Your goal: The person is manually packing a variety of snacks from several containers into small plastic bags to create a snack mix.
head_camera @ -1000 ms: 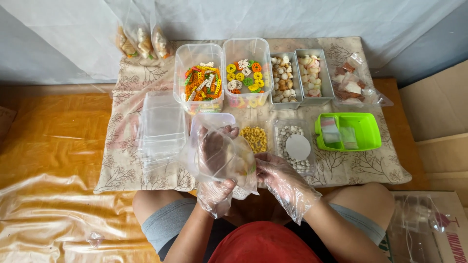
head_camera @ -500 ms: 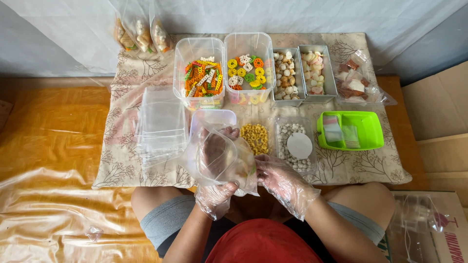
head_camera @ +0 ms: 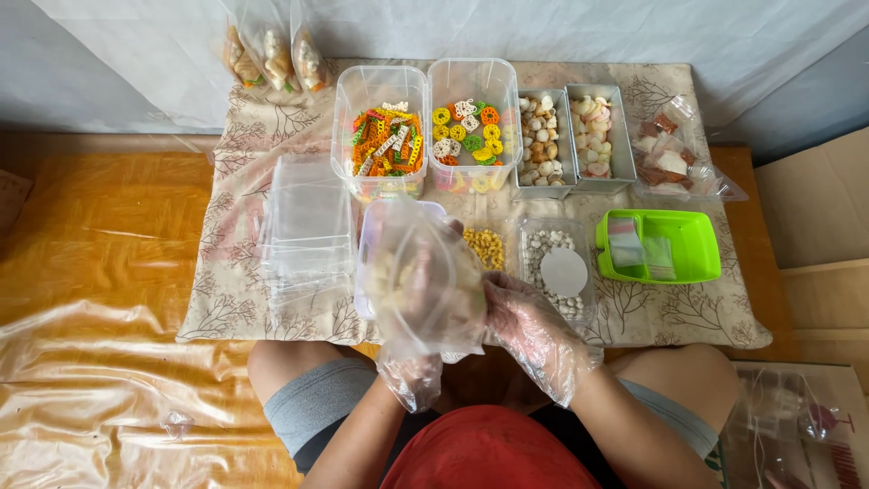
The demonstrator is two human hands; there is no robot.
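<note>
Both my hands wear thin clear plastic gloves. My left hand (head_camera: 418, 288) is raised and pushed inside a clear plastic bag (head_camera: 425, 281), holding it up over a clear tub (head_camera: 371, 237). My right hand (head_camera: 529, 330) grips the bag's right edge at about its mid height. Pale snack pieces show dimly through the bag. Behind the bag lie yellow ring snacks (head_camera: 486, 246).
On the patterned cloth (head_camera: 235, 272): a stack of empty clear bags (head_camera: 306, 231), tubs of coloured stick snacks (head_camera: 382, 136) and flower-shaped ones (head_camera: 469, 131), two metal trays of pale snacks (head_camera: 568, 136), a green tray (head_camera: 665, 246), a lidded tub of white pieces (head_camera: 561, 272). Cardboard boxes (head_camera: 815, 226) stand right.
The bag on my left hand has lifted a little and spread wider; my right hand has moved up to its right edge.
</note>
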